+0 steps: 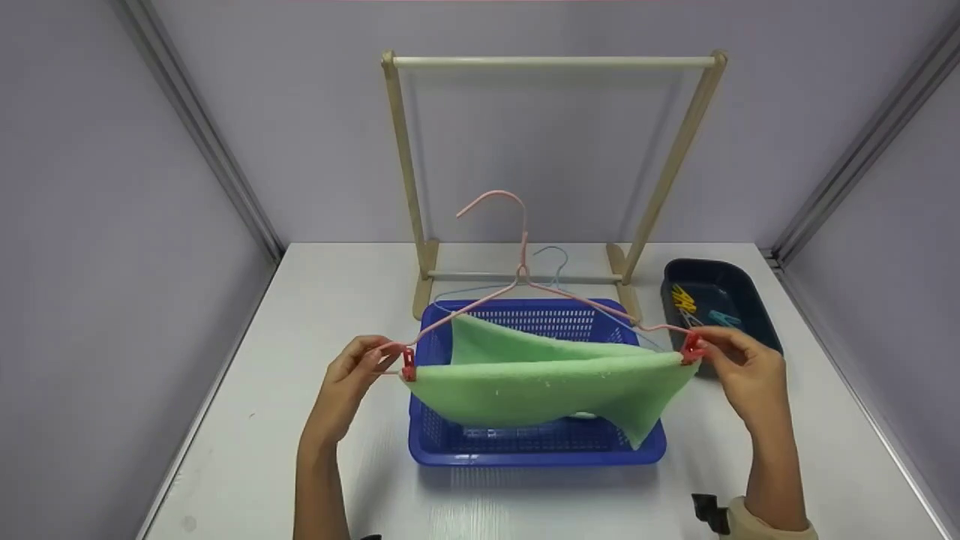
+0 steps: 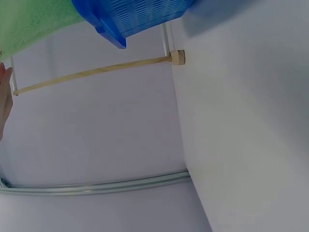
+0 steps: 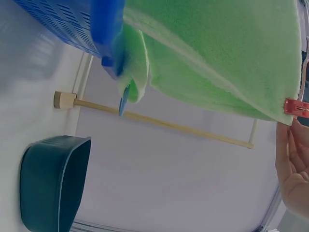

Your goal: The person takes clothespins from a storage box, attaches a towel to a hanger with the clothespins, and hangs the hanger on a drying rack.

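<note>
A pink clothes hanger (image 1: 523,274) is held up above the blue basket, hook upward. A green towel (image 1: 540,386) hangs from it by its top edge, with a red clothespin (image 1: 409,364) at the left corner and another red clothespin (image 1: 691,349) at the right. My left hand (image 1: 346,386) pinches the left end of the hanger beside its clothespin. At the other end, my right hand (image 1: 752,375) pinches the right clothespin between thumb and fingers. The right wrist view shows that clothespin (image 3: 296,107) on the towel's corner, against my fingertips.
Beneath the towel stands a blue perforated basket (image 1: 540,459). A light blue hanger (image 1: 555,259) shows behind the pink one. A wooden rack (image 1: 555,63) with a white bar stands at the back. At right, a dark tray (image 1: 757,315) holds yellow and teal clothespins.
</note>
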The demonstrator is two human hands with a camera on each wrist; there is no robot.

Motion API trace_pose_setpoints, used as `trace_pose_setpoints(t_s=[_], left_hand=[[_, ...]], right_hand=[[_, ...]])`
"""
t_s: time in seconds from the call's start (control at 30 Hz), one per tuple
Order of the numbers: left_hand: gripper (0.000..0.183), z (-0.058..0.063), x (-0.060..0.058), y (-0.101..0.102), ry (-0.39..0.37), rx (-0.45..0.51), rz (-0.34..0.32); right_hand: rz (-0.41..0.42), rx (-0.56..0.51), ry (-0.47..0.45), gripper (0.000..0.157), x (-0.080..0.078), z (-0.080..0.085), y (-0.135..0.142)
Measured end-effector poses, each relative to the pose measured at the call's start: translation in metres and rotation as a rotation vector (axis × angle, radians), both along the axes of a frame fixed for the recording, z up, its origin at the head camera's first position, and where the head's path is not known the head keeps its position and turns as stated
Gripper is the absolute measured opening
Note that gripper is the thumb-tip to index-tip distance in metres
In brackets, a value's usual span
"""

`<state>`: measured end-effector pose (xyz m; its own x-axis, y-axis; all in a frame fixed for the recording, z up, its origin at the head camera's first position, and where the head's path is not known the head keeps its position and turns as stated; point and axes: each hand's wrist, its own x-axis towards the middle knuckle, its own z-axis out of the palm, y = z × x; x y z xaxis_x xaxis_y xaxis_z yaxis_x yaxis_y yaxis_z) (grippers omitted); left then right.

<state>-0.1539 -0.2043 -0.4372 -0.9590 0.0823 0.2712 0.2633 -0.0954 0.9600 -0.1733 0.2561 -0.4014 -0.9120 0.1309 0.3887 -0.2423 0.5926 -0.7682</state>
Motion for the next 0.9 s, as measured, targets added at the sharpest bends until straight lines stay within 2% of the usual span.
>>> trace_pose_setpoints(t_s=[0.13, 0.3, 0.5, 0.63, 0.73, 0.9], left_hand=[[0.027, -0.001, -0.004, 0.002, -0.001, 0.046, 0.054], [0.025, -0.005, -0.008, 0.006, -0.038, 0.076, 0.211], [0.022, -0.01, -0.013, 0.014, -0.091, 0.234, 0.354], [0.017, -0.011, -0.014, 0.019, -0.106, 0.388, 0.395], [0.015, -0.012, -0.015, 0.022, -0.106, 0.502, 0.387], [0.012, -0.011, -0.016, 0.026, -0.105, 0.604, 0.387]], right_hand=[[0.0, -0.007, 0.01, 0.017, 0.001, 0.0, 0.0], [0.013, -0.038, 0.034, 0.015, -0.001, -0.002, -0.001], [0.03, -0.07, 0.034, 0.015, -0.002, -0.004, -0.003], [0.023, -0.079, 0.009, 0.016, -0.003, -0.004, -0.003], [0.012, -0.068, 0.0, 0.017, -0.002, -0.004, -0.002], [0.002, -0.08, 0.004, 0.017, -0.002, -0.004, -0.001]])
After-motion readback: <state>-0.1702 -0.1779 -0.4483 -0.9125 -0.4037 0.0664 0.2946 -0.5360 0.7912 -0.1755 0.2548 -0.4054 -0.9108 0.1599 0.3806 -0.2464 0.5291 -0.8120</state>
